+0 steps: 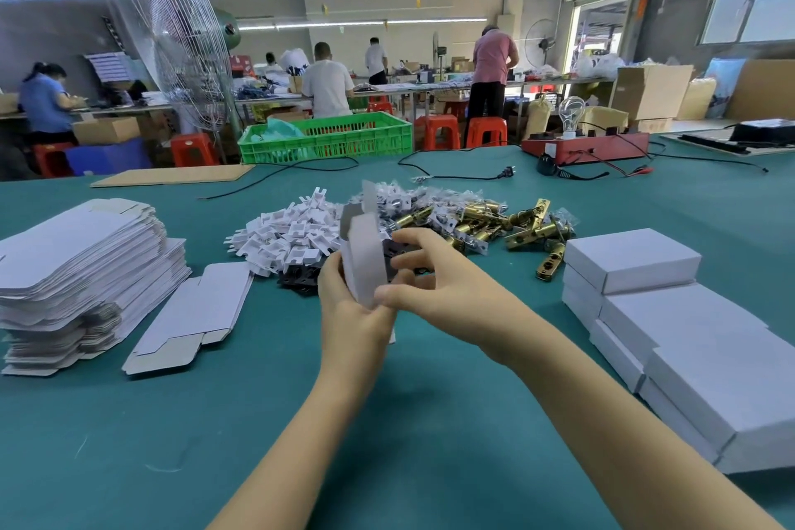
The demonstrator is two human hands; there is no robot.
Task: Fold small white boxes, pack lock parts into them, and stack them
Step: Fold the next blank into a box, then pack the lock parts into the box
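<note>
Nearby, brass latches [494,224] crowd hands' [387,288] box [363,267].

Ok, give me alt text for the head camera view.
Both hands, left hand and right hand, hold a half-folded white box over a green table. Flat blanks lie left, finished boxes right, brass latches and white inserts behind.

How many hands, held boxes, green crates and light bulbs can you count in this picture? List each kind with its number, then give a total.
hands: 2 (left hand, right hand)
box held in the hands: 1
green crate: 1
light bulb: 1
Total: 5
</note>
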